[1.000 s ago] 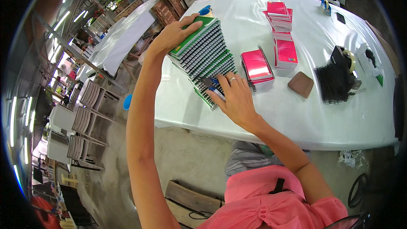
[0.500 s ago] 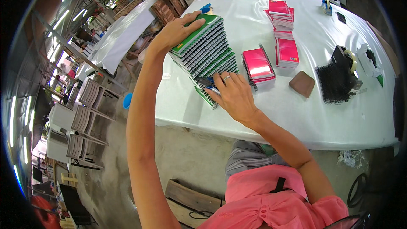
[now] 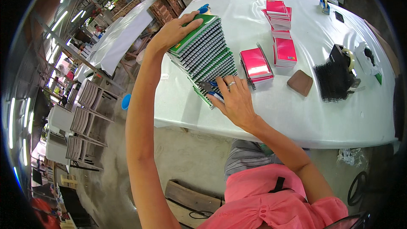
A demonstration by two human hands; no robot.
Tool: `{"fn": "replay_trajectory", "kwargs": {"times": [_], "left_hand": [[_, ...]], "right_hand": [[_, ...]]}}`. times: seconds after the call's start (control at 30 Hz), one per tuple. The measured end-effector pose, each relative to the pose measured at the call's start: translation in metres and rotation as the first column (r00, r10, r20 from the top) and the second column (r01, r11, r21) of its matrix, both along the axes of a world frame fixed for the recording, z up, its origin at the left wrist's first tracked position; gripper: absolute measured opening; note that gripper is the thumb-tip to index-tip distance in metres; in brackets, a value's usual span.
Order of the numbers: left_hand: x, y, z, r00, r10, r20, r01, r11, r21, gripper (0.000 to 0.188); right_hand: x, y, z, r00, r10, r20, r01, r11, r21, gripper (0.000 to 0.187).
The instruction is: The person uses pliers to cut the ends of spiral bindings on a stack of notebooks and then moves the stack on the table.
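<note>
A tall, leaning stack of green spiral-bound notebooks (image 3: pixel 207 53) rises at the left end of the white-covered table, its coil edges facing right. My left hand (image 3: pixel 176 34) lies over the top green cover, fingers stretched out along its left edge. Low on the stack, my right hand (image 3: pixel 237 99) grips pliers (image 3: pixel 207 85) with dark jaws and blue handles. The jaws are against the coils of the lower notebooks; whether they pinch a wire is too small to tell. My fingers partly cover the handles.
Right of my right hand sits a small pile of red spiral notebooks (image 3: pixel 256 63), with taller red stacks (image 3: pixel 285 51) beyond. A brown pad (image 3: pixel 300 82), a heap of black coils (image 3: pixel 330 82) and a tape dispenser (image 3: pixel 348 59) lie farther right. The table's front edge (image 3: pixel 254 141) runs near my waist.
My right hand has shifted slightly, and the pliers' jaws now show more clearly against the lower coils. My left hand stays on the top cover.
</note>
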State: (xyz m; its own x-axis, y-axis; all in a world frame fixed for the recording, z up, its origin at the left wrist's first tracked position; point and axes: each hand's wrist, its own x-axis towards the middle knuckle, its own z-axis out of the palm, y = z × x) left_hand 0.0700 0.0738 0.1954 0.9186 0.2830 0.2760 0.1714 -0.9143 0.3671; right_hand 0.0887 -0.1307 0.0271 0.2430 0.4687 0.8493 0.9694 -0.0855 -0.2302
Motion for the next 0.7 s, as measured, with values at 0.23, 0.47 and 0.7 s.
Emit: {"fn": "replay_trajectory", "kwargs": {"times": [0.23,0.47,0.7], "left_hand": [[-0.003,0.007,0.001,1.000,-0.022,-0.015,0.022,1.000,0.010,0.064],[-0.002,-0.001,0.001,1.000,0.011,-0.011,-0.011,1.000,0.006,0.067],[-0.002,0.001,-0.001,0.999,-0.006,0.033,0.006,1.000,0.010,0.068]], "right_hand": [[0.001,0.008,-0.005,0.998,-0.013,0.068,0.012,1.000,0.010,0.041],[0.002,0.009,-0.003,0.998,-0.016,0.066,0.015,1.000,0.010,0.037],[0.023,-0.003,0.051,0.214,0.084,-0.973,-0.736,0.669,-0.104,0.041]]}}
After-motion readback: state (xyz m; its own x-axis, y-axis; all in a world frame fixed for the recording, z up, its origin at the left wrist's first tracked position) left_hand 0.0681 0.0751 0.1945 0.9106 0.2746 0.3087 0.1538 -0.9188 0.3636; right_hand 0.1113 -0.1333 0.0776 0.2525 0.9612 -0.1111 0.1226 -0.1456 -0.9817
